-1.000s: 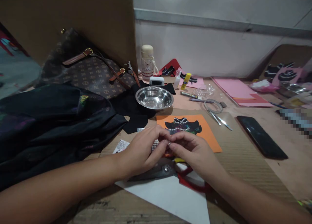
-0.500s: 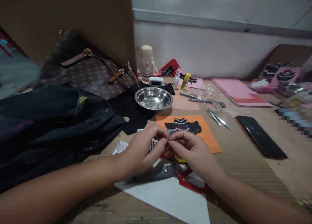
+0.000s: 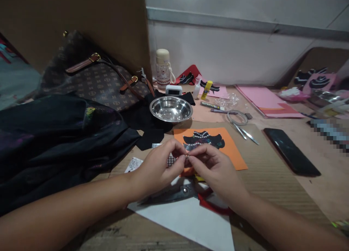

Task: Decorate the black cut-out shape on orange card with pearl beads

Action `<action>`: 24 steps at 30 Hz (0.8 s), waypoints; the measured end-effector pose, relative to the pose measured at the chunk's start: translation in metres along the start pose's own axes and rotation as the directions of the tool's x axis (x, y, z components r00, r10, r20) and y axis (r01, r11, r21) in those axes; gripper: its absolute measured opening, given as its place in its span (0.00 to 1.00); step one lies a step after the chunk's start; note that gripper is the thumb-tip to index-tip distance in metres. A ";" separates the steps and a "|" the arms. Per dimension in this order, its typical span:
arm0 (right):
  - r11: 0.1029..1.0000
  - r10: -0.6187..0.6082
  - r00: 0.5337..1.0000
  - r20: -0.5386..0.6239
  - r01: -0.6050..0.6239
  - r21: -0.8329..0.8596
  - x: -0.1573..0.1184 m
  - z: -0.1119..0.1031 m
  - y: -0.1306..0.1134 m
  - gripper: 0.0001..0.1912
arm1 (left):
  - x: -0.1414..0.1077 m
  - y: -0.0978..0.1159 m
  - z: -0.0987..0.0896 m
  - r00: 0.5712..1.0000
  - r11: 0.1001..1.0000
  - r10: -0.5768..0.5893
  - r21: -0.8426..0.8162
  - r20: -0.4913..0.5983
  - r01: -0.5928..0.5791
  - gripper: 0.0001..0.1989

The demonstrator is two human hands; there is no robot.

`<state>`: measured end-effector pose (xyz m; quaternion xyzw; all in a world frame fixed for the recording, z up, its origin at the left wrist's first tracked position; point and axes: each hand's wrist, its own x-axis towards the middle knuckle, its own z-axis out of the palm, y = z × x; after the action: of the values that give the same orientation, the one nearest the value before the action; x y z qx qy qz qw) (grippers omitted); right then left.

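Observation:
Fingertips of my left hand and my right hand meet in a pinch above the work area. Between them is something tiny, too small to name. Just beyond lies an orange sheet bearing a black cut-out shape trimmed with rows of white beads. A sheet of pearl beads shows partly behind my left fingers. Under my hands rest scissors with red handles, partly hidden by my right hand. They lie over white paper.
A steel bowl with small bits inside stands behind my hands. Tweezers and a black phone lie to the right. Dark shiny cloth and a brown patterned bag fill the left. A bottle and glue stick stand at the back.
The view has shifted very slightly. My hands stay pinched together at nearly the same spot, with only small finger movement.

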<state>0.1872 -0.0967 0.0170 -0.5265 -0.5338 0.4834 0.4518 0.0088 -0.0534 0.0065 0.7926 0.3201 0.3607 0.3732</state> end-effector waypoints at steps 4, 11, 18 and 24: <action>0.997 -0.033 0.999 -0.018 0.031 -0.073 0.000 0.001 0.004 0.07 | 0.000 0.000 0.000 1.000 1.000 -0.015 0.017 0.014 0.015 0.02; 0.998 -0.041 0.999 -0.017 0.040 -0.052 -0.001 0.002 0.004 0.07 | -0.001 -0.003 0.003 0.999 0.998 -0.049 0.028 0.008 0.049 0.02; 1.000 -0.002 1.000 -0.001 0.002 0.005 -0.002 0.004 0.001 0.07 | -0.001 -0.005 0.003 1.000 0.999 -0.027 0.027 -0.009 0.027 0.01; 0.998 -0.061 0.998 0.009 0.061 0.020 -0.003 0.005 0.001 0.05 | 0.001 -0.006 0.002 1.000 1.000 -0.007 0.030 -0.014 0.007 0.02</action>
<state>0.1825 -0.1000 0.0159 -0.5033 -0.5470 0.4770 0.4690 0.0096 -0.0505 0.0007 0.7945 0.3308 0.3600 0.3602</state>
